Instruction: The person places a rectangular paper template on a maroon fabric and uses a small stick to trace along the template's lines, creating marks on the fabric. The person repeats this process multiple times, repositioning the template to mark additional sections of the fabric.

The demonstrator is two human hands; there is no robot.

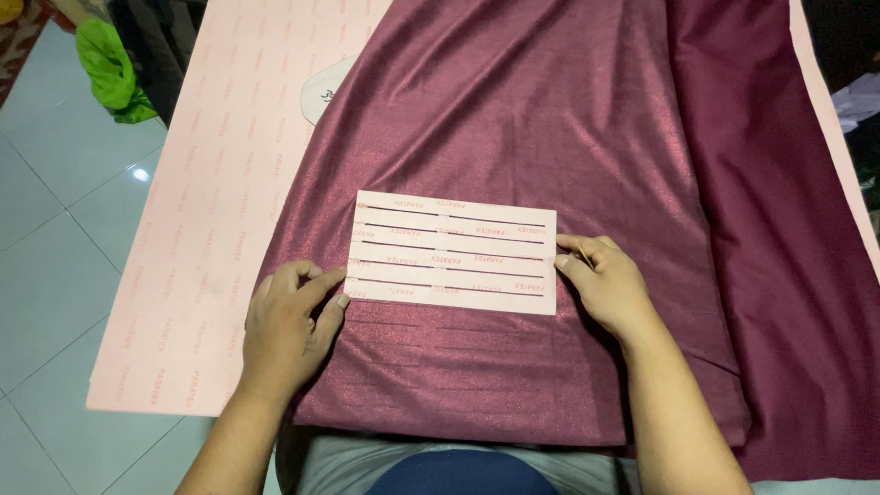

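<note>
Dim indoor light from overhead. Small glare spot on floor tiles (139,173), far left of left hand (289,316). Maroon fabric (513,137) shimmers above both hands. Soft shadows under wrists. Focus sharp centrally; corners darker, slight wide-angle stretch.

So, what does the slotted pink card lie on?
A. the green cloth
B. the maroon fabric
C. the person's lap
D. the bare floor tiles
B: the card rests flat on the maroon fabric, with the left hand at its left edge and the right hand at its right edge.
</note>
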